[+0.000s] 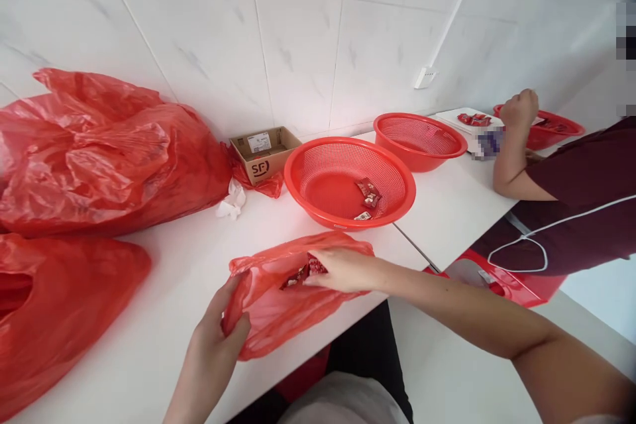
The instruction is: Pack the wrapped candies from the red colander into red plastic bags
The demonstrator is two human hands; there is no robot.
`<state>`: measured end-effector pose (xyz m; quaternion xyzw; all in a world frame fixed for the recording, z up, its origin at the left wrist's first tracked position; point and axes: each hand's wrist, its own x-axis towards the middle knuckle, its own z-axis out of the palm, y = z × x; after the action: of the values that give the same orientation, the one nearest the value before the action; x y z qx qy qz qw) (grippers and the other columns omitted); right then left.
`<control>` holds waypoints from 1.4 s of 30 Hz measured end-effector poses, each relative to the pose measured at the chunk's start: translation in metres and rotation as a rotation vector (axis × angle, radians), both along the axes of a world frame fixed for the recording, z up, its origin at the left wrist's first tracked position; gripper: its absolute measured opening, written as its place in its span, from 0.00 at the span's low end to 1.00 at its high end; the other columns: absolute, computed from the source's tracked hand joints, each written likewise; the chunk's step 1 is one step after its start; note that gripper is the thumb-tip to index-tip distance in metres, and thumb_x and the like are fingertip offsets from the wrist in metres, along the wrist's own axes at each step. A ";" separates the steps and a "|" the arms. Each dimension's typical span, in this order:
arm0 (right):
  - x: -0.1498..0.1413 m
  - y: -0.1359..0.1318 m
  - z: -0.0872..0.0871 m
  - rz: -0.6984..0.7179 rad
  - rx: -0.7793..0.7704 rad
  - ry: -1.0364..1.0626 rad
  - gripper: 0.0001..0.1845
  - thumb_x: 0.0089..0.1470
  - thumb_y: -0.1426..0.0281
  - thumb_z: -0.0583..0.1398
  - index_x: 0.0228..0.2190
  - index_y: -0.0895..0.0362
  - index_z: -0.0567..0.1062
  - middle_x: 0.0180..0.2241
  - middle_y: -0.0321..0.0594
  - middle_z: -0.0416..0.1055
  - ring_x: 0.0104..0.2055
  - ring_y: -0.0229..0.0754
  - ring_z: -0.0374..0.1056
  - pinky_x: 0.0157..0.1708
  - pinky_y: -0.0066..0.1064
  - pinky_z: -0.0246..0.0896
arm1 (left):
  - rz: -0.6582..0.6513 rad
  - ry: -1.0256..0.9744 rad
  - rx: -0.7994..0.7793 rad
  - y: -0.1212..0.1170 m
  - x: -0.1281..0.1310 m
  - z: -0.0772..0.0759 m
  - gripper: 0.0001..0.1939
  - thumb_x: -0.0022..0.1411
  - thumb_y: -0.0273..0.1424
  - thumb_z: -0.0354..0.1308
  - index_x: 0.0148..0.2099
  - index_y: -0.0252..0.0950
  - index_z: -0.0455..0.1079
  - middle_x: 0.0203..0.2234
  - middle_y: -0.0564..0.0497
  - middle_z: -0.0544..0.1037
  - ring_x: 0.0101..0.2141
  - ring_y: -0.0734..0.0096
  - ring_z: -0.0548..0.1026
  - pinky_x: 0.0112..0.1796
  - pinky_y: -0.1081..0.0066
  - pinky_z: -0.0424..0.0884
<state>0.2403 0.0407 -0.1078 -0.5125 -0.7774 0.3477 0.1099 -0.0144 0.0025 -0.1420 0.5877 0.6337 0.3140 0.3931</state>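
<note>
Holding the small red bag (283, 298) at the lower centre of the frame, the person keeps it on the white table (163, 285) close to the front edge. The left hand (218, 344) is closed on the bag's left rim, with the thumb on top and the film pinched below it. The right hand (342, 269) reaches into the mouth of the bag from the right; its fingers are curled together around some small red packets (308, 271), but how firmly they grip cannot be told, because the fingertips are hidden by the film. The bag looks very light, thin and soft, so it probably collapses and slides on the smooth table if it is not held; the rim, where the left hand is, seems the good place to take it. The packets look light and a little slippery, and are best pinched by their flat sides. Just behind the bag, in the centre, stands a red basket (318, 159) with a few packets inside. A second basket (397, 126) stands further to the right. In the upper left lie large red bags (99, 152), and beside them an open box (265, 152). At the right edge another person's arm (511, 146) rests on the table.
</note>
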 end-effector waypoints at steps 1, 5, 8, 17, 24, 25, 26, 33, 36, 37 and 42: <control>0.006 0.003 0.007 0.021 -0.008 -0.010 0.22 0.57 0.59 0.59 0.51 0.53 0.70 0.48 0.44 0.72 0.47 0.48 0.69 0.41 0.34 0.63 | 0.024 0.004 -0.005 -0.002 0.000 0.003 0.29 0.59 0.40 0.51 0.63 0.46 0.59 0.60 0.51 0.67 0.60 0.58 0.62 0.60 0.54 0.57; 0.034 0.016 0.054 0.189 -0.139 0.070 0.21 0.58 0.59 0.58 0.52 0.51 0.71 0.46 0.41 0.73 0.43 0.42 0.72 0.38 0.31 0.65 | 0.018 0.011 0.052 -0.005 0.000 0.004 0.28 0.59 0.44 0.54 0.61 0.46 0.63 0.59 0.51 0.66 0.61 0.58 0.61 0.59 0.57 0.59; 0.067 0.041 0.075 0.130 -0.138 0.258 0.21 0.60 0.59 0.55 0.54 0.51 0.68 0.49 0.41 0.72 0.41 0.38 0.73 0.38 0.30 0.67 | -0.050 0.029 0.107 -0.005 -0.001 0.001 0.26 0.60 0.45 0.54 0.60 0.47 0.64 0.59 0.51 0.66 0.61 0.59 0.61 0.59 0.60 0.60; 0.128 0.113 0.017 -0.076 -0.123 -0.707 0.43 0.40 0.58 0.69 0.57 0.53 0.66 0.60 0.54 0.58 0.60 0.63 0.55 0.52 0.45 0.56 | -0.041 0.002 0.108 -0.013 0.008 0.014 0.24 0.62 0.46 0.52 0.58 0.48 0.65 0.57 0.53 0.67 0.60 0.61 0.63 0.60 0.62 0.58; 0.120 0.115 0.014 0.040 -0.251 -0.543 0.09 0.42 0.69 0.67 0.29 0.57 0.75 0.27 0.39 0.73 0.30 0.43 0.70 0.30 0.30 0.61 | 0.014 -0.003 0.102 -0.013 0.002 0.008 0.25 0.59 0.47 0.54 0.56 0.44 0.67 0.57 0.52 0.68 0.61 0.58 0.61 0.60 0.62 0.59; 0.125 0.119 0.018 0.039 -0.258 -0.500 0.08 0.44 0.68 0.66 0.29 0.57 0.74 0.26 0.38 0.72 0.29 0.41 0.70 0.28 0.28 0.60 | 0.033 -0.004 0.104 -0.013 0.001 0.007 0.25 0.59 0.47 0.54 0.56 0.44 0.66 0.57 0.52 0.68 0.61 0.58 0.61 0.61 0.62 0.58; 0.129 0.123 0.023 0.031 -0.253 -0.456 0.08 0.47 0.66 0.64 0.31 0.57 0.74 0.28 0.38 0.73 0.29 0.39 0.70 0.28 0.27 0.60 | 0.042 -0.001 0.105 -0.012 0.000 0.007 0.25 0.59 0.48 0.54 0.56 0.44 0.66 0.57 0.52 0.68 0.61 0.58 0.61 0.61 0.62 0.58; 0.132 0.127 0.027 -0.031 -0.146 -0.381 0.16 0.50 0.63 0.63 0.40 0.55 0.72 0.36 0.41 0.73 0.31 0.37 0.70 0.28 0.26 0.58 | -0.001 0.047 0.079 -0.011 -0.003 0.005 0.27 0.56 0.49 0.55 0.55 0.45 0.68 0.56 0.52 0.69 0.59 0.55 0.64 0.57 0.61 0.64; 0.114 0.121 0.011 -0.011 -0.128 -0.428 0.17 0.38 0.68 0.70 0.34 0.54 0.75 0.31 0.37 0.73 0.32 0.40 0.69 0.28 0.27 0.55 | 0.039 0.012 0.092 -0.012 0.004 0.010 0.25 0.59 0.48 0.54 0.55 0.44 0.67 0.56 0.52 0.69 0.60 0.56 0.63 0.59 0.61 0.60; 0.110 0.121 0.008 -0.008 -0.121 -0.435 0.16 0.36 0.70 0.70 0.31 0.55 0.75 0.29 0.36 0.72 0.32 0.41 0.68 0.28 0.27 0.54 | 0.041 0.005 0.095 -0.012 0.004 0.010 0.25 0.59 0.48 0.53 0.56 0.44 0.67 0.56 0.52 0.69 0.60 0.57 0.62 0.60 0.61 0.59; 0.108 0.126 0.038 -0.032 -0.030 -0.346 0.13 0.48 0.64 0.65 0.35 0.56 0.71 0.36 0.39 0.72 0.32 0.38 0.68 0.28 0.27 0.55 | -0.005 -0.004 0.053 -0.010 -0.003 0.009 0.30 0.56 0.50 0.57 0.57 0.42 0.66 0.57 0.50 0.69 0.59 0.55 0.63 0.59 0.61 0.60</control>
<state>0.3480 0.1670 -0.0702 -0.5785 -0.7712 0.2644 -0.0276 -0.0171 -0.0076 -0.1329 0.5988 0.6229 0.3309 0.3795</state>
